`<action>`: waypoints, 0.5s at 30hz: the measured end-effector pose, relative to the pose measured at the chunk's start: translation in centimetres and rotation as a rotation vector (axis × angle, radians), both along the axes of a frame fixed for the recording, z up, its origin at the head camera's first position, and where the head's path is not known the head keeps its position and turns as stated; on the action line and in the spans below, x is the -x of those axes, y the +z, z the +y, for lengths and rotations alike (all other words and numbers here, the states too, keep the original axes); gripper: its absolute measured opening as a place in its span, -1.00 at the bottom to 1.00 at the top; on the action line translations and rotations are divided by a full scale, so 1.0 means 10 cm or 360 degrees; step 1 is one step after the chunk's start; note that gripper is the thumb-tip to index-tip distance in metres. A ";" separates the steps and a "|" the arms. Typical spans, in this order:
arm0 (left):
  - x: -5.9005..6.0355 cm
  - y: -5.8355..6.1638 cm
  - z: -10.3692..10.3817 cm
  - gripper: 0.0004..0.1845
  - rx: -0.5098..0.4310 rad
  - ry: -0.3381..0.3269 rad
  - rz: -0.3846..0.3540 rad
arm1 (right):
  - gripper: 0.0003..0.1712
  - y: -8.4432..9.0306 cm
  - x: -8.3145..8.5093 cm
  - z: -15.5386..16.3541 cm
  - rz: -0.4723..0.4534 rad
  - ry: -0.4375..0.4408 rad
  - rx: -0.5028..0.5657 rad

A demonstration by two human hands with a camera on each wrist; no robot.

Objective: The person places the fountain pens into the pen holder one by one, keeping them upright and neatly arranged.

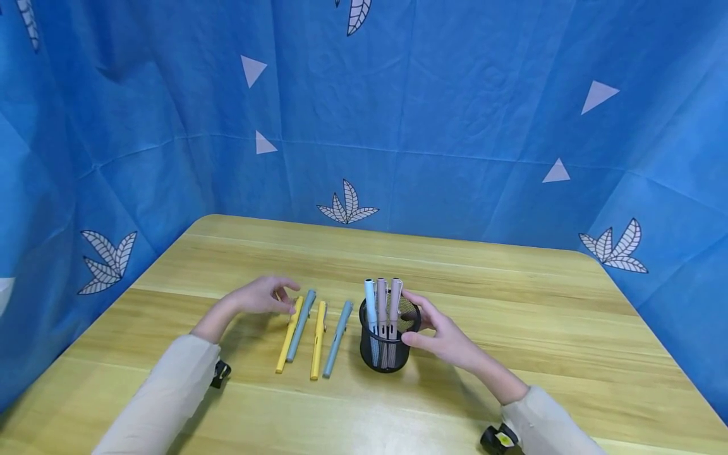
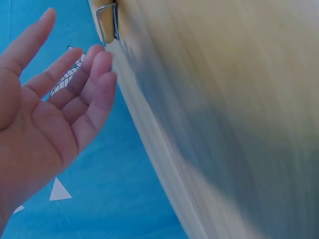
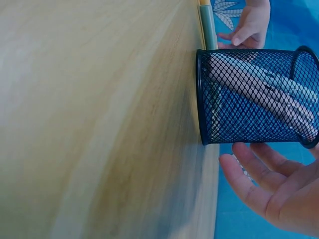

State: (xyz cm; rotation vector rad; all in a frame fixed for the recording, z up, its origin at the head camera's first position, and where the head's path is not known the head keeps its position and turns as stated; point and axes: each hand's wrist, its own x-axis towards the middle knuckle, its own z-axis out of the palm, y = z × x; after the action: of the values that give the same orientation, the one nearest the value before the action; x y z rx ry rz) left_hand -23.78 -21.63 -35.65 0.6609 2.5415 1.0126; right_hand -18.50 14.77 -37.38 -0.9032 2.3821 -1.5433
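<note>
A black wire-mesh pen holder is seen standing upright on a light wooden table, with three capped pens, one pale blue and two pinkish grey, held upright inside it. Just to its left, four capped pens are laid side by side on the tabletop: yellow, blue-grey, yellow and blue-grey.

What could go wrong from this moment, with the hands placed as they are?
The right hand sits beside the mesh pen cup without clearly gripping it; a nudge might tip it, since three pens stand tall inside. The left hand hovers open at the four loose pens, which could roll if brushed.
</note>
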 end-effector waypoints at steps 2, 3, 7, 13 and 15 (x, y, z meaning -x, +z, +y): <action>-0.01 -0.01 0.00 -0.40 0.0030 0.0020 -0.0050 | -0.20 0.00 0.00 0.00 0.0001 0.0003 -0.0001; -0.01 -0.01 0.01 -0.38 0.0044 0.0033 -0.0075 | -0.20 0.00 0.00 0.00 0.0007 0.0008 0.0000; -0.02 -0.02 0.02 -0.27 0.0099 0.0049 -0.0153 | -0.21 -0.01 0.01 -0.01 0.0019 0.0022 0.0011; -0.02 -0.02 0.03 -0.15 0.0156 0.0031 -0.0193 | -0.20 -0.01 0.01 -0.01 0.0025 0.0029 0.0014; -0.02 -0.02 0.02 -0.14 0.0166 0.0023 -0.0199 | -0.21 -0.01 0.00 -0.01 0.0022 0.0019 0.0006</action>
State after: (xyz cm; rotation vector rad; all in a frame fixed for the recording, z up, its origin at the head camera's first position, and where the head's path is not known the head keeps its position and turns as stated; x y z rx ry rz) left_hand -23.63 -21.40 -35.88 0.5341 2.4734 0.8897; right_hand -18.54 14.62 -37.43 -0.9304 2.3796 -1.5430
